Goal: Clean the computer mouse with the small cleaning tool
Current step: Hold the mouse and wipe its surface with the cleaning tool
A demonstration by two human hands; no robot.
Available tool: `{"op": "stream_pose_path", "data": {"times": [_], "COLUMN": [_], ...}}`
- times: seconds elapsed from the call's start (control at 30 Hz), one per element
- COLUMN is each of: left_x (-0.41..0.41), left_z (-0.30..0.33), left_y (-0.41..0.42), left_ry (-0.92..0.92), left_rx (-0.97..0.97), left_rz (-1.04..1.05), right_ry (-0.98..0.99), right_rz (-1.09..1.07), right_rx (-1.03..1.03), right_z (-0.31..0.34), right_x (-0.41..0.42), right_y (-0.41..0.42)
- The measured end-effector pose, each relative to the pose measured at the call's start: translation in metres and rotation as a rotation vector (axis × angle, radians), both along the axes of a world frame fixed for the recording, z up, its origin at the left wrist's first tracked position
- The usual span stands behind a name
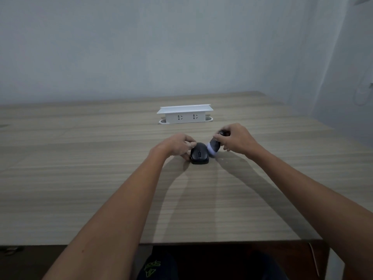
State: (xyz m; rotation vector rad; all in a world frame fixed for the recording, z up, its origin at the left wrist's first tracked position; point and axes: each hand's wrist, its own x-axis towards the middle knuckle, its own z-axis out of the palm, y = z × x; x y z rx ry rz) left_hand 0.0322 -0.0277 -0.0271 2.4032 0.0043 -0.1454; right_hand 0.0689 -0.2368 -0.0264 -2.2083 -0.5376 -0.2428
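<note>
A black computer mouse (199, 155) lies on the wooden table (101, 168), its scroll wheel facing up and its front toward me. My left hand (177, 146) grips it from the left and the far side. My right hand (236, 139) holds the small cleaning tool (214, 146), a dark stubby body with a pale brush head. The tool is tilted, and its brush end touches the mouse's right side.
A white pop-up power socket box (184, 114) stands on the table behind the mouse, its two outlets facing me. The table's near edge (222, 242) runs above my lap. A wall closes off the right side.
</note>
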Motion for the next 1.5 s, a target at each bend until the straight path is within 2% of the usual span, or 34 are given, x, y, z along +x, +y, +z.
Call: {"op": "stream_pose_path", "data": {"times": [0.07,0.2,0.27,0.37,0.53,0.6,0.7,0.87,1.0,1.1,1.17,1.27,1.4,1.5], "left_x": [0.002,0.009,0.014,0.018,0.019,0.020,0.020,0.017,0.018,0.019,0.019,0.018,0.017,0.017], "left_z": [0.002,0.010,0.013,0.013,0.015,0.017,0.018,0.018,0.019,0.020,0.019,0.018,0.018,0.019], "left_y": [0.004,0.011,0.009,0.007,0.012,0.013,0.011,0.006,-0.001,-0.004,-0.005,-0.007,-0.007,-0.008], "left_ry": [0.013,-0.027,-0.015,0.051,0.075,0.055,-0.003,-0.074,-0.109,-0.131,-0.143,-0.166,-0.165,-0.161], "left_rx": [0.036,0.325,0.402,0.416,0.411,0.429,0.471,0.529,0.592,0.643,0.653,0.656,0.634,0.639], "left_rz": [0.001,-0.071,-0.144,-0.254,-0.270,-0.282,-0.291,-0.262,-0.279,-0.293,-0.294,-0.290,-0.281,-0.281], "right_ry": [-0.037,-0.074,-0.070,-0.050,-0.106,-0.132,-0.073,-0.145,-0.079,-0.170,-0.176,-0.059,-0.194,-0.150], "right_rz": [-0.022,-0.033,-0.013,0.024,-0.026,-0.016,0.101,0.019,0.149,0.091,0.088,0.216,0.070,0.159], "right_rx": [0.012,-0.001,-0.033,-0.051,-0.082,-0.060,-0.086,-0.205,-0.222,-0.309,-0.296,-0.254,-0.302,-0.267], "right_z": [0.002,0.003,0.004,0.006,0.010,0.011,0.006,0.004,0.011,0.012,0.014,0.015,0.014,0.018], "right_x": [-0.001,0.000,0.000,-0.003,-0.005,-0.010,-0.022,-0.020,-0.022,-0.015,-0.015,-0.022,-0.012,-0.017], "right_y": [0.000,0.000,0.002,0.004,-0.007,-0.012,-0.015,-0.019,-0.019,-0.021,-0.022,-0.021,-0.021,-0.016]}}
